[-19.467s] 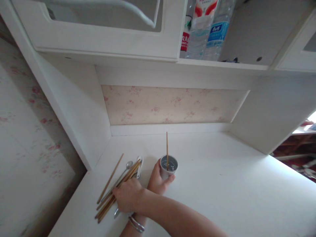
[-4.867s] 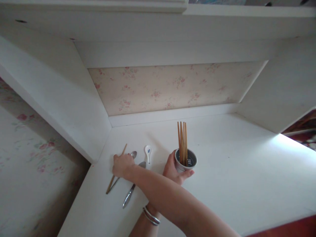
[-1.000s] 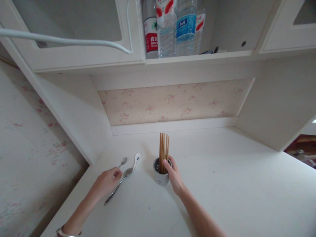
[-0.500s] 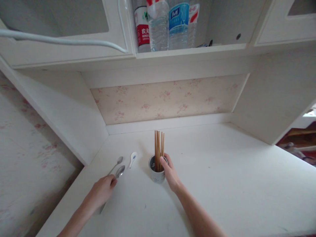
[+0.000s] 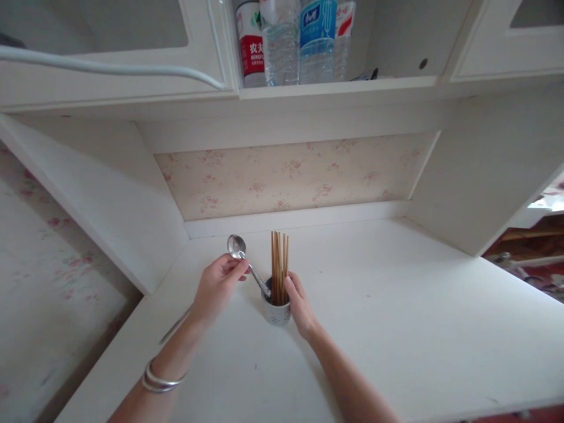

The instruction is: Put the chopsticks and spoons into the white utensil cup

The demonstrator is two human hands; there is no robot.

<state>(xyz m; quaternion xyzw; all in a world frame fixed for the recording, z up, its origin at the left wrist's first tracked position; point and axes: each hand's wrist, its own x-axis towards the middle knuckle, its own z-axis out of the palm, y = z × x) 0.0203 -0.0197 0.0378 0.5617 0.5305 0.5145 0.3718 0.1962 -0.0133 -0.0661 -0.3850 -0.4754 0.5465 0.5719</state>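
Note:
Between the fingers of my left hand [image 5: 224, 279] is a metal spoon [image 5: 255, 276], its bowl up to the left and its handle end slanting into the mouth of the utensil holder [image 5: 278, 316]. Several wooden chopsticks [image 5: 279, 264] stand upright in this pale grey, patterned holder. My right hand [image 5: 300, 302] grips the holder's right side, with the thumb at its rim by the chopsticks. Under my left forearm lies another metal utensil [image 5: 175, 326], of which only part of the handle shows. The small white spoon is hidden behind my left hand.
Above the white counter [image 5: 374, 329], an open cabinet shelf holds several plastic bottles [image 5: 317, 47]. A white cable [image 5: 110, 69] hangs across the left cabinet door. White side panels [image 5: 476, 170] and a flowered back wall [image 5: 291, 176] bound the counter.
My left hand has lifted one metal spoon from the counter and brought it up and right, its handle end now in the holder's mouth. My right hand stays on the holder.

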